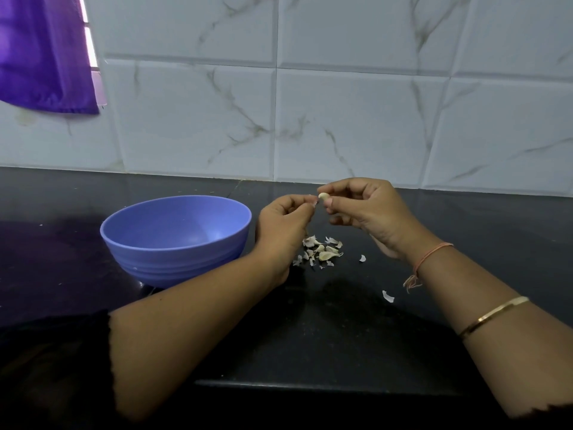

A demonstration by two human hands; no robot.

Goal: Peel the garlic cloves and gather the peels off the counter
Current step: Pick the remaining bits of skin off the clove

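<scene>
Garlic clove (323, 196) pale, pinched by right hand (369, 209).

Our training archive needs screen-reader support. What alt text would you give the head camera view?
Two hands peel a garlic clove above a black counter: the right hand grips the clove, the left hand pinches a strip of peel at its end. A pile of peels lies below them, beside a blue bowl.

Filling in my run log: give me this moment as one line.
step: peeling | right hand: holds garlic clove | left hand: pinches skin strip | peels: piled on counter | blue bowl: beside left hand
</scene>
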